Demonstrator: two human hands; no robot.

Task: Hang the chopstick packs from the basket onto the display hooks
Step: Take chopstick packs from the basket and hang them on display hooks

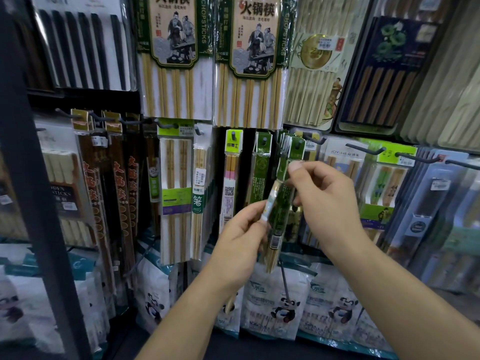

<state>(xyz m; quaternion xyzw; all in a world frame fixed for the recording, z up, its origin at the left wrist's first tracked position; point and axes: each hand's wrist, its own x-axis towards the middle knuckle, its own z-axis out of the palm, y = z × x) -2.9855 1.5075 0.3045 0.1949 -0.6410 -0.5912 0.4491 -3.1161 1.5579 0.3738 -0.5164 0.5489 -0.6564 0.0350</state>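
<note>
A narrow green chopstick pack [280, 203] is held up in front of the display wall, tilted slightly with its top to the right. My left hand [240, 240] grips the pack's lower middle from the left. My right hand [327, 196] pinches its upper part between thumb and fingers, just below a dark display hook [298, 144] where several matching green packs [287, 141] hang. The pack's top header overlaps those hanging packs, so I cannot tell whether it is on the hook. The basket is out of view.
Other chopstick packs hang on hooks all around: a green pack [262, 162] just left, a pink-striped one [231, 175], a lime-labelled one [176, 183]. Bare hooks [363, 149] jut out on the right. Panda-printed bags [283, 302] line the shelf below. A dark post [33, 178] stands left.
</note>
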